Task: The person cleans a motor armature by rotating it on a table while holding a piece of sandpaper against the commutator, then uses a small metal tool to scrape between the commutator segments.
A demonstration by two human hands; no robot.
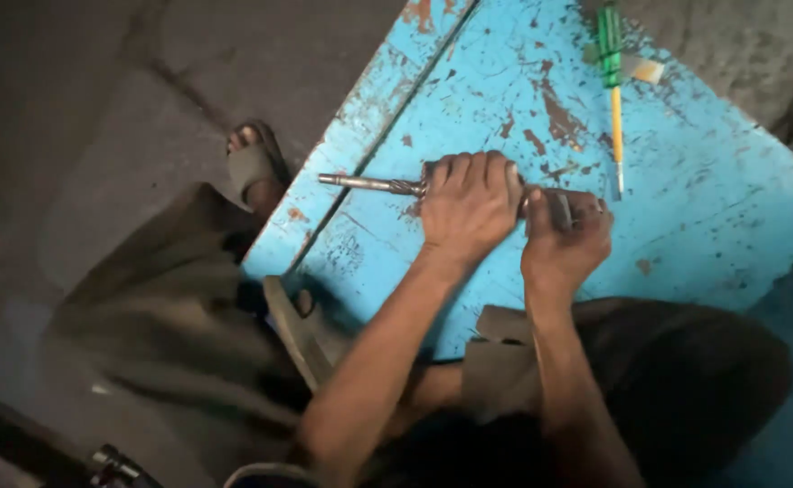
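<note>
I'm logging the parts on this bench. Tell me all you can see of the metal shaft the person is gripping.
The metal shaft is a slim grey steel rod with a spiral-grooved section near its middle. It lies level across the worn blue board. Its bare end points left; the rest is hidden under the left hand and right hand, both closed around it.

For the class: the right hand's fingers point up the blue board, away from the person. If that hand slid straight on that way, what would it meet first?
Most likely the screwdriver with the green handle, whose tip lies just beyond the right hand; depth is hard to judge.
</note>
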